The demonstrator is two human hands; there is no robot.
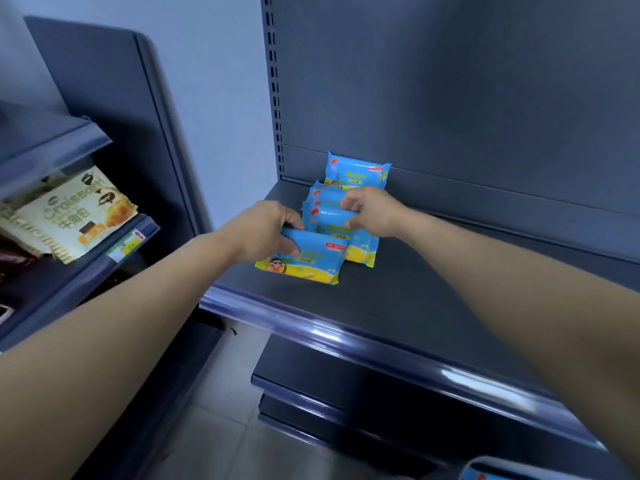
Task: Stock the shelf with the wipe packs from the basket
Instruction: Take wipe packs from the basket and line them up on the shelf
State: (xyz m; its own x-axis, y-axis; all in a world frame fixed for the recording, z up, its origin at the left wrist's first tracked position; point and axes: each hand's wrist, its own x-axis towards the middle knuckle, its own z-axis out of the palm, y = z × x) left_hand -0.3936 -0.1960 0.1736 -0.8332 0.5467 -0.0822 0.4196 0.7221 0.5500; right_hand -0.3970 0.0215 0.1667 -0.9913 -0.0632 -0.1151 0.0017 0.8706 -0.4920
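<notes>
Several blue-and-yellow wipe packs stand in a row on the dark shelf, near its left end. My left hand grips the top of the front wipe pack, which stands upright closest to the shelf's front edge. My right hand is closed on the top of the second wipe pack just behind it. Two more packs stand behind, the rearmost wipe pack leaning against the back panel. At the bottom right edge a blue pack peeks in; the basket itself is hidden.
To the left, another shelving unit holds croissant bags above a price label. Lower dark shelves sit under the one in use. A glossy rail runs along the shelf's front. Tiled floor lies below.
</notes>
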